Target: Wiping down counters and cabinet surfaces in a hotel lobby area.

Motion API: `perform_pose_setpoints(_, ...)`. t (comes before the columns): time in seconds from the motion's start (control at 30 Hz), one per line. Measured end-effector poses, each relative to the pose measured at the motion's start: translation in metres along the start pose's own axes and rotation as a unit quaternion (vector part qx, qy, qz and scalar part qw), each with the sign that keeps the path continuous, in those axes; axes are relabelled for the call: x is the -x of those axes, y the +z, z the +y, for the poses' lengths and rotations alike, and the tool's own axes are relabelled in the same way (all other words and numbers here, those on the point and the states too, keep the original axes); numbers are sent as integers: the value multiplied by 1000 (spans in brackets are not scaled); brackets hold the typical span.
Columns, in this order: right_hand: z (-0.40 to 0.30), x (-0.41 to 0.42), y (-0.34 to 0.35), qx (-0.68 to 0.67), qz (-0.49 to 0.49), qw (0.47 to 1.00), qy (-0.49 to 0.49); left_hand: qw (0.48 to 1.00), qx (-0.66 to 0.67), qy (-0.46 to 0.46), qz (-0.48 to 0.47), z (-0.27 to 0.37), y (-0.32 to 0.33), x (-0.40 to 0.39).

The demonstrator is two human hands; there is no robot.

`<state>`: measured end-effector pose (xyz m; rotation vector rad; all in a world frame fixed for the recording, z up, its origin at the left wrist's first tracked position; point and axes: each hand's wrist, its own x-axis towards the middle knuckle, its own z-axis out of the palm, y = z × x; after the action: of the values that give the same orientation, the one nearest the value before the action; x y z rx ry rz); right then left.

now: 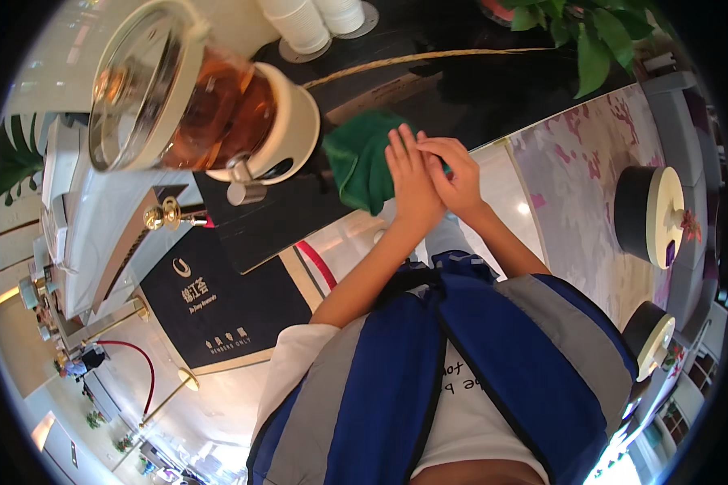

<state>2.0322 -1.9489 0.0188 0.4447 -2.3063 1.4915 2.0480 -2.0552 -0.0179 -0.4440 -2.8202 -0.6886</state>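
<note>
A crumpled green cloth [364,160] lies at the front edge of the black countertop [267,236], with one corner hanging past the edge. My left hand [411,185] rests on its right side with the fingers stretched out, the palm hidden. Against it is my right hand [458,176], fingers bent over towards the left one. A bit of green shows between the right thumb and fingers; how firmly that hand grips it is hidden. Left of the cloth stands a glass drink dispenser [218,115] holding amber liquid, its metal tap [246,188] facing the counter's front.
Stacked white paper cups [297,27] stand at the back, beside a leafy plant [594,36] at the far right. A dark floor mat [218,303], a red rope [316,264] and a brass post [164,400] are below left. Round tables [649,215] stand on the right.
</note>
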Motion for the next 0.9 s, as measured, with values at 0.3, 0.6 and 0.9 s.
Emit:
perform_pose_setpoints(0.3,51,-17,-104,78,76,992,63,999,35,20,35,-23,31,-166)
perform_pose_setpoints(0.6,110,-122,-19,256,-35,965,-40,849,466,-157,191,-34,10,-216)
perform_pose_setpoints(0.9,208,-280,-27,336,-145,916,164,892,230,-248,301,-89,-5,-184)
